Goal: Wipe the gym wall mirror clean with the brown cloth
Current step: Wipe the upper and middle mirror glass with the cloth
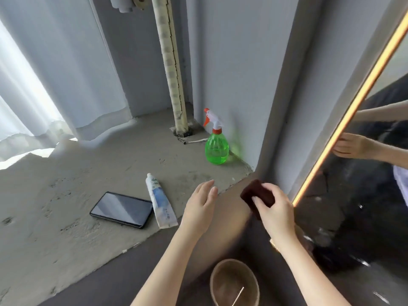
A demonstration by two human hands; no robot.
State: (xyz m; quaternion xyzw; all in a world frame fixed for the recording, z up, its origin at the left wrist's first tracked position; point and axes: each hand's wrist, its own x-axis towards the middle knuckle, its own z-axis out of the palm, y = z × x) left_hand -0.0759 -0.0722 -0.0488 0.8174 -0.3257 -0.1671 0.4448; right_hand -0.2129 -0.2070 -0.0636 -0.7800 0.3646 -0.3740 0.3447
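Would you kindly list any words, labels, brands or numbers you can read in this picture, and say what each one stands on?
Tube: dark characters near the cap and small print lower down, all too blurred to read.
Spray bottle: no label visible.
Phone: screen dark, no text.
Brown cloth in the right hand: no print.
No text in the picture can be read.

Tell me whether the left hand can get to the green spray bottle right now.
Probably yes. The left hand is open and holds nothing, and only bare ledge lies between it and the spray bottle; the tube lies aside.
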